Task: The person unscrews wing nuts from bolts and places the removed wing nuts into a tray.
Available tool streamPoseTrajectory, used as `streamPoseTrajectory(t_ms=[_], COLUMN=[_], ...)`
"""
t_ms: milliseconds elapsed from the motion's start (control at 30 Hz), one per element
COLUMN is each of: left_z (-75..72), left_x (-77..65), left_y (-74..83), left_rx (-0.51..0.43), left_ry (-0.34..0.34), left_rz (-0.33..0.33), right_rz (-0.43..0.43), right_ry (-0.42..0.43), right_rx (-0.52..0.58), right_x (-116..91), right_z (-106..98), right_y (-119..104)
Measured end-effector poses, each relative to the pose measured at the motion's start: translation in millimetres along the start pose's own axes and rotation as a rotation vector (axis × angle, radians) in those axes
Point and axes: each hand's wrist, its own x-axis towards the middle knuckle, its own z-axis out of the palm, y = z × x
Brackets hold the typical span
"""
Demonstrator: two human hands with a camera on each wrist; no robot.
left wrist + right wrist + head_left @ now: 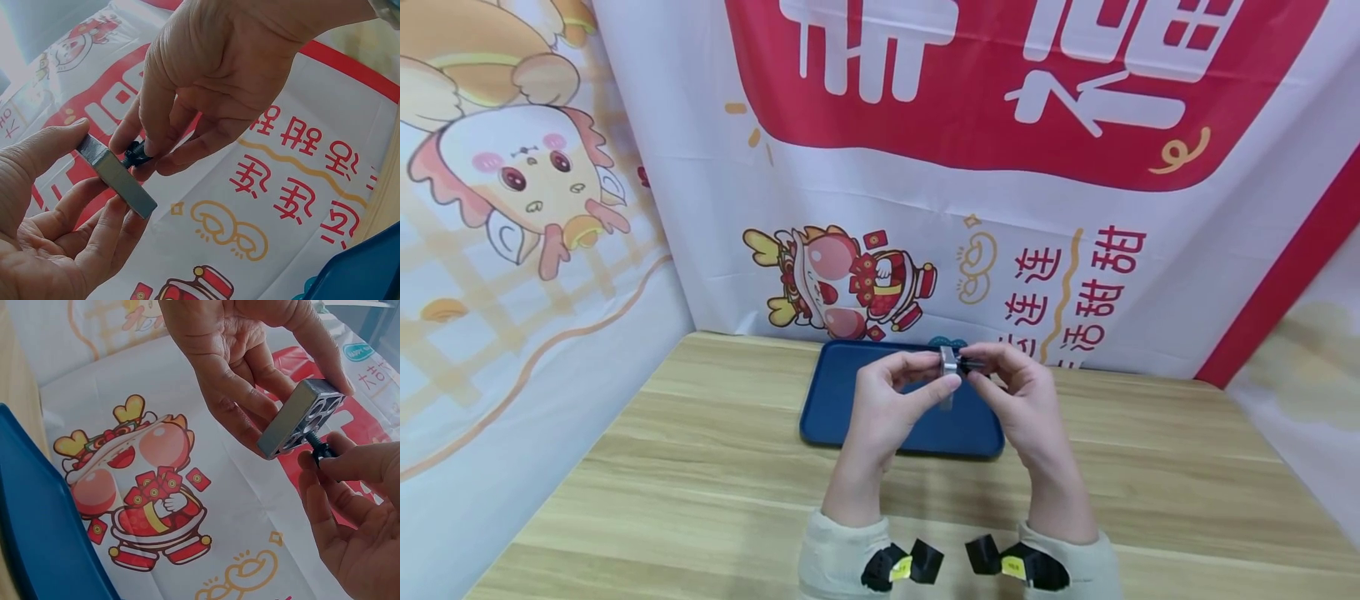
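Note:
My left hand holds a small grey metal block by its edges, between thumb and fingers. In the right wrist view the block's face shows several round openings. My right hand pinches the black head of a thumbscrew between thumb and fingertips. Its threaded shank points at the holed face, and the tip meets the block near one opening; how deep it sits I cannot tell. Both hands are raised over a blue tray.
The blue tray lies on a wood-grain table, near its back edge. Behind the table hangs a printed white and red cloth, with another printed cloth along the left side. A black strap circles each sleeve.

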Motion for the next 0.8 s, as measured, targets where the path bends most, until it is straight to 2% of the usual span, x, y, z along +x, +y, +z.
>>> streamPoseTrajectory(t_ms=[100, 200, 333, 533, 633, 800], left_z=[-0.3, -0.6, -0.3, 0.4, 0.4, 0.8], left_x=[-0.4, -0.9, -1.1, -0.9, -0.8, -0.4], left_y=[0.7, 1.8, 1.7, 0.7, 0.1, -0.1], left_rx=[-0.004, -0.008, -0.01, -0.013, -0.01, -0.008], left_ry=[-0.001, -0.002, -0.001, -0.002, -0.004, -0.003], left_rz=[-0.001, -0.009, -0.023, -0.02, -0.015, -0.012], right_rz=[-0.015, -0.008, 0.085, 0.264, 0.302, 0.318], right_ry=[0.001, -0.003, 0.028, 0.148, 0.179, 0.174], right_rx=[0.009, 0.064, 0.106, 0.179, 0.229, 0.251], right_x=[0.0, 0.0, -0.5, 1.2, 1.8, 2.7], right_z=[0.1, -1.1, -2.6, -1.4, -0.4, 2.4], right_y=[0.6, 0.8, -2.8, -8.2, -8.1, -6.6])
